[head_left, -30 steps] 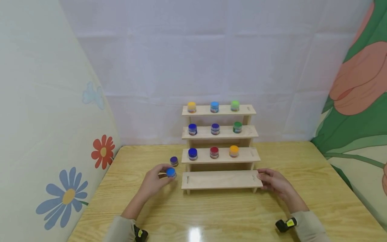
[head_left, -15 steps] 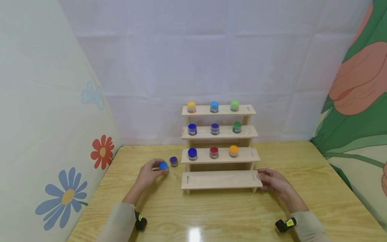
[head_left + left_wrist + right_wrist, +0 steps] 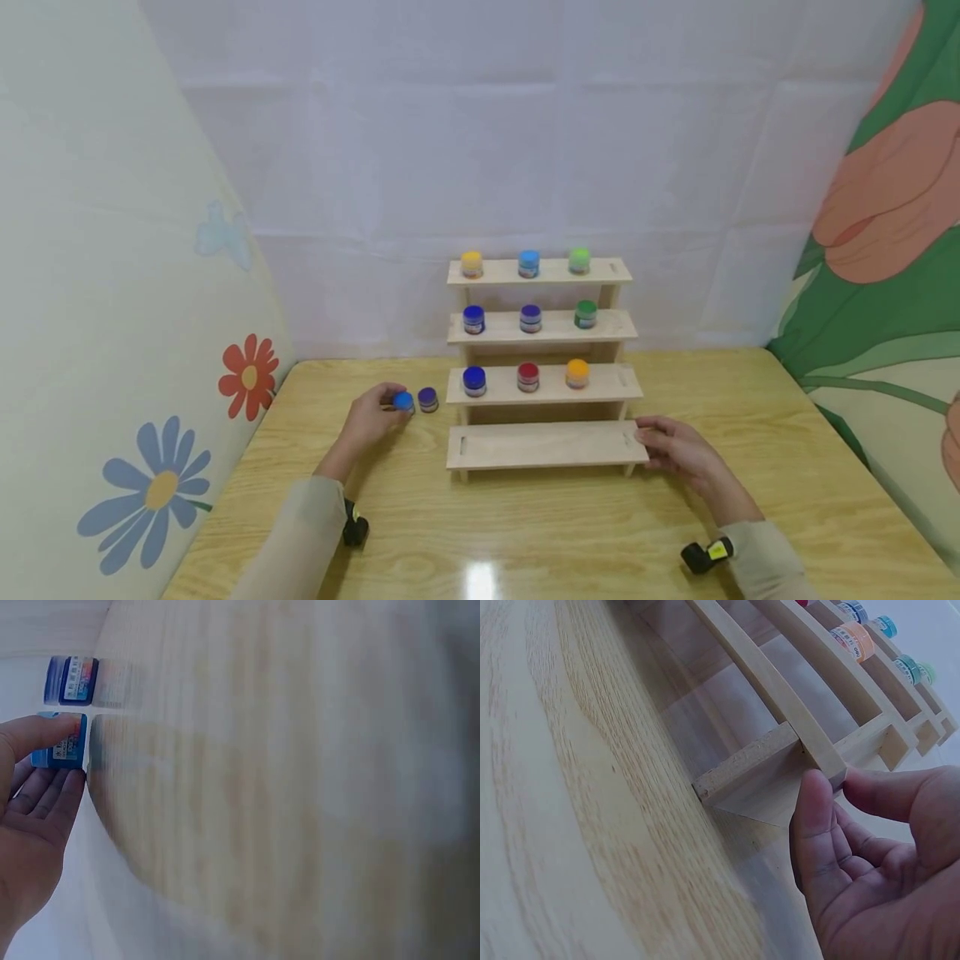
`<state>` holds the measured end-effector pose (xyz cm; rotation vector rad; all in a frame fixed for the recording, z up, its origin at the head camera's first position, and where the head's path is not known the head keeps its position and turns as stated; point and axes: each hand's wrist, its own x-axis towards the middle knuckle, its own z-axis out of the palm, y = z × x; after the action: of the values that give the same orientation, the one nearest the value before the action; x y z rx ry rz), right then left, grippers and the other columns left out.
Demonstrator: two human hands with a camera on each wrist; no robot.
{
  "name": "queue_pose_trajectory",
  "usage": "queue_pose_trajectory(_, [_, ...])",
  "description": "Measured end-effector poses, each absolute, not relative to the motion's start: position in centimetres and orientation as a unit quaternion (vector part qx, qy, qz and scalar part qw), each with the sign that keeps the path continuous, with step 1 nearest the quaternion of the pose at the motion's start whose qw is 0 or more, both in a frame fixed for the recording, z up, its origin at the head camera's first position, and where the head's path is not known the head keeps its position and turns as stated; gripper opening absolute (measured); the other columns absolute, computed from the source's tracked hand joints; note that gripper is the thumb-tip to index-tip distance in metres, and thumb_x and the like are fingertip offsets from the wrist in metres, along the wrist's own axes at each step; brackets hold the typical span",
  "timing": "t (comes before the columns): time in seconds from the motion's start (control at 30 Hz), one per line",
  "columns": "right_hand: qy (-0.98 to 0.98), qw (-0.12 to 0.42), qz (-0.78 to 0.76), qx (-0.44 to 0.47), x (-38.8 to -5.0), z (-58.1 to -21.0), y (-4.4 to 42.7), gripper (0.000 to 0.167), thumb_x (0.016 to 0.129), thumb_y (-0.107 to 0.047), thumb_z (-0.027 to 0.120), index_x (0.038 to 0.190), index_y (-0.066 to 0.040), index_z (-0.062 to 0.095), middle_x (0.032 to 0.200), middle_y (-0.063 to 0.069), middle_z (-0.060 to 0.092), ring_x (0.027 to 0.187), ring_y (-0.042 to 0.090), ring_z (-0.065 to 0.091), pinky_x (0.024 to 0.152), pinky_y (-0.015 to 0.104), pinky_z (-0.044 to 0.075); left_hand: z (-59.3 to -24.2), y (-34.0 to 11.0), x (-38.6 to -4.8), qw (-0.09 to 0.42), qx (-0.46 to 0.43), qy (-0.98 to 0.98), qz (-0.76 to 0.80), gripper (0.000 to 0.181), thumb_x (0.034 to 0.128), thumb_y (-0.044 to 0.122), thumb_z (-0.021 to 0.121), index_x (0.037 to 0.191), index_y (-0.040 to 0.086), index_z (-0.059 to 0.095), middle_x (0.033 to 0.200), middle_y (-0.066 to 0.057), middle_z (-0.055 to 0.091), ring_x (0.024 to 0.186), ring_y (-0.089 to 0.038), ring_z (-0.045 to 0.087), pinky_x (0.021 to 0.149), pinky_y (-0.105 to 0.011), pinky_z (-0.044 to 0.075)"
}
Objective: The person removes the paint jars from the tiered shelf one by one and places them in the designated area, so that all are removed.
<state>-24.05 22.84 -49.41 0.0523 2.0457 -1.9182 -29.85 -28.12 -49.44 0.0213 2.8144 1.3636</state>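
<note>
In the head view my left hand (image 3: 372,419) holds a small blue-lidded paint jar (image 3: 403,403) between thumb and fingers. The left wrist view has this blue jar (image 3: 69,750) upright, its base at the tabletop. Close to its right stands a purple-lidded paint jar (image 3: 427,401) on the table. My right hand (image 3: 681,452) pinches the right end of the lowest board of a four-step wooden display shelf (image 3: 547,446). In the right wrist view, thumb and forefinger meet at the corner of that board (image 3: 814,742).
The upper three steps each bear three paint jars, among them a red one (image 3: 528,377), an orange one (image 3: 577,374) and a green one (image 3: 586,315). A white cloth (image 3: 390,167) hangs behind the wooden table (image 3: 570,533). Flower-printed panels (image 3: 161,492) flank both sides.
My left hand has carried the blue jar left and back from beside the lowest step to just left of the purple jar. The right hand keeps its hold on the shelf.
</note>
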Motion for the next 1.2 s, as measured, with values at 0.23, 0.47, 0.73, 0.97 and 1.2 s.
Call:
queue_pose_trajectory(0.23, [0.72,0.169,-0.673,0.014,-24.1,-49.4,22.7,0.057,0.102,-0.013,0.059,0.145,0.015,0.036,0.099,0.002,0.067,0.083,0.011,0.066,0.067,0.024,0.06,-49.3,-28.0,-30.2,0.001,0.002,0.904,0.427,0.045,0.0924,0.004,0.072,0.134,-0.005,0.056,0.131,-0.029,0.06,0.122,-0.043,0.058,0.103,-0.054,0.051])
queue_pose_trajectory(0.47, [0.719,0.168,-0.674,0.014,-24.1,-49.4,22.8,0.056,0.102,-0.014,0.059,0.145,0.014,0.036,0.099,0.002,0.068,0.083,0.012,0.067,0.066,0.024,0.06,-49.3,-28.0,-30.3,0.006,0.007,0.904,0.427,0.048,0.0933,0.006,0.071,0.137,-0.004,0.054,0.133,-0.029,0.058,0.123,-0.044,0.057,0.102,-0.053,0.053])
queue_pose_trajectory(0.73, [0.715,0.169,-0.678,0.013,-24.0,-49.4,22.8,0.057,0.101,-0.012,0.059,0.145,0.015,0.035,0.099,0.002,0.068,0.083,0.011,0.067,0.066,0.024,0.06,-48.2,-28.2,-30.1,0.007,0.006,0.894,0.448,0.061,0.0931,0.011,0.073,0.146,-0.001,0.046,0.147,-0.028,0.047,0.133,-0.048,0.047,0.108,-0.057,0.047])
queue_pose_trajectory(0.97, [0.713,0.17,-0.68,0.013,-24.0,-49.3,22.8,0.056,0.102,-0.012,0.059,0.145,0.015,0.035,0.098,0.001,0.068,0.082,0.011,0.067,0.065,0.023,0.059,-47.0,-27.4,-29.1,-0.013,0.045,0.894,0.447,0.055,0.0947,0.012,0.07,0.145,0.001,0.049,0.146,-0.026,0.048,0.135,-0.044,0.045,0.109,-0.055,0.047])
queue_pose_trajectory(1.2, [0.715,0.17,-0.678,0.015,-24.0,-49.2,22.8,0.057,0.102,-0.013,0.059,0.146,0.014,0.035,0.098,0.001,0.068,0.082,0.011,0.067,0.066,0.023,0.059,-45.6,-26.0,-28.0,-0.037,0.088,0.89,0.445,0.055,0.0914,0.007,0.072,0.142,-0.002,0.052,0.145,-0.026,0.048,0.133,-0.044,0.046,0.11,-0.056,0.045])
